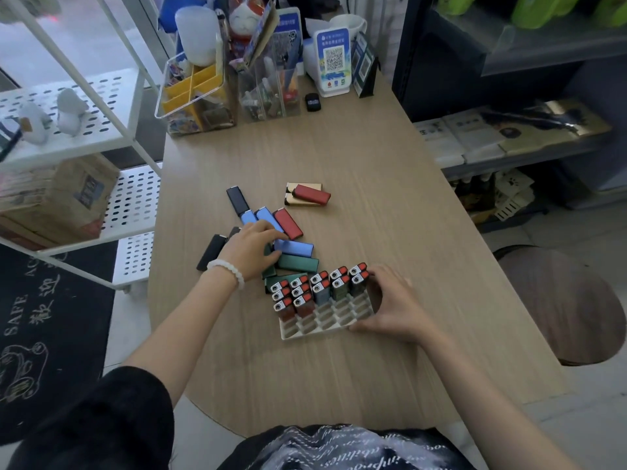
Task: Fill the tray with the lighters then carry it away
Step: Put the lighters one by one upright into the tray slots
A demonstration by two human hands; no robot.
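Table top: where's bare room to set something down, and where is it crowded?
Free: the wood between the clear organizers and the gold lighters; the strip right of the tray; the near edge by the person. Crowded: the loose lighter pile under the left hand, against the tray's far side.

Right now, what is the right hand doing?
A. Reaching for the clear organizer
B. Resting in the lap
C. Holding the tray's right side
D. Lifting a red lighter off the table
C: the right hand grips the right edge of the tray, thumb at its front corner.
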